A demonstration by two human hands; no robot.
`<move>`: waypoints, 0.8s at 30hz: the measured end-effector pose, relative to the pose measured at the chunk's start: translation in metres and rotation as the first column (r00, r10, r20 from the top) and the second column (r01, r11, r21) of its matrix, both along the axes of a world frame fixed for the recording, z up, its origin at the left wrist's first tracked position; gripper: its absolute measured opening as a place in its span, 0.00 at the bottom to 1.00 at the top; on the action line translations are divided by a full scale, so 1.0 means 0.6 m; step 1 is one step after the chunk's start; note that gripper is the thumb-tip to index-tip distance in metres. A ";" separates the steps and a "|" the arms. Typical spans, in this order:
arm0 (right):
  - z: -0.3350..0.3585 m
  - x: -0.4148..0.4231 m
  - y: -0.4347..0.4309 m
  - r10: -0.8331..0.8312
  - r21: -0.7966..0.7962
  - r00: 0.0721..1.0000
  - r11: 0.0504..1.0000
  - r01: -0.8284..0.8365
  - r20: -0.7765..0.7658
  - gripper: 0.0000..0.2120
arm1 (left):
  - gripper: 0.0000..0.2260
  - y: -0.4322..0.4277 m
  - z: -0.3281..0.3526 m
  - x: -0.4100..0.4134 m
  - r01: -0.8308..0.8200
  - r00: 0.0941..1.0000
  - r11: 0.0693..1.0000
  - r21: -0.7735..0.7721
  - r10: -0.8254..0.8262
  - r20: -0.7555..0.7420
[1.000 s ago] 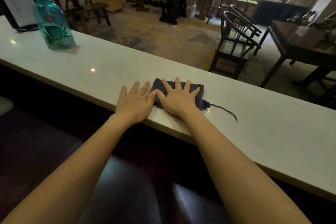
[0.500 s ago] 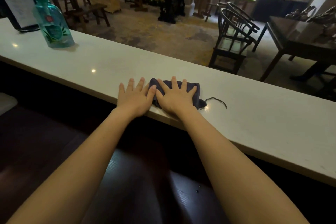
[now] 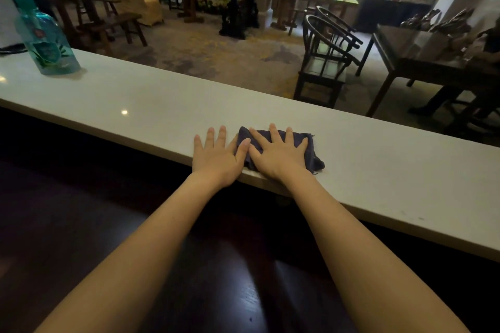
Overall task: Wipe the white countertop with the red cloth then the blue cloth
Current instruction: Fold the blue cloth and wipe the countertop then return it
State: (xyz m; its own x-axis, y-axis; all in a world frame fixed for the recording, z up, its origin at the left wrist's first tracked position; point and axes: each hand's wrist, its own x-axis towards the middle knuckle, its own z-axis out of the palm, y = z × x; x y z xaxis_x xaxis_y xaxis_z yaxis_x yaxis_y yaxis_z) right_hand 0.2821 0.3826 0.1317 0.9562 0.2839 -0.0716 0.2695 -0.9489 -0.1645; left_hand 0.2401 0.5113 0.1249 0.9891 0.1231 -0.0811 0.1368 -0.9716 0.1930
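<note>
White countertop [image 3: 378, 170] (open rightward): flat right hand [image 3: 278, 155] presses blue cloth [image 3: 311, 154] at near edge.

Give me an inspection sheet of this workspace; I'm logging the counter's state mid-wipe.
Surface: white countertop, long, glossy, bare to the right.
Job's things: blue cloth flat near the front edge; red cloth not seen.
Clutter: teal bottle upright, far left.
Grippers: right hand flat on the cloth; left hand flat beside it, thumb at the cloth's edge.
Cables: nothing seen.
Surroundings: dark wooden chairs and tables beyond the counter.
</note>
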 end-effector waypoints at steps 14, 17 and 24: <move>0.011 -0.031 -0.310 -0.158 0.007 0.987 0.987 0.158 -0.040 0.27 | 0.35 -0.123 0.006 0.010 0.043 0.998 0.995 0.089 -0.038 -0.057; 0.012 -0.038 -0.353 -0.176 -0.001 0.983 0.984 0.176 -0.045 0.27 | 0.35 -0.121 0.004 0.010 0.041 0.999 0.994 0.098 -0.037 -0.038; 0.009 -0.053 -0.449 -0.277 -0.040 0.959 0.961 0.275 -0.057 0.28 | 0.36 -0.122 0.003 0.011 0.024 0.999 0.993 0.113 -0.020 -0.039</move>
State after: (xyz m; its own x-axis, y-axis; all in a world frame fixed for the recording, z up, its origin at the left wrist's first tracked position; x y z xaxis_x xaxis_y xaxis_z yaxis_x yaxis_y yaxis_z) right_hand 0.2504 0.1130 0.1373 0.9905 0.0067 -0.1371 -0.0128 -0.9899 -0.1415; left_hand 0.2469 0.4380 0.1268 0.9881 0.1119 -0.1052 0.1202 -0.9898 0.0767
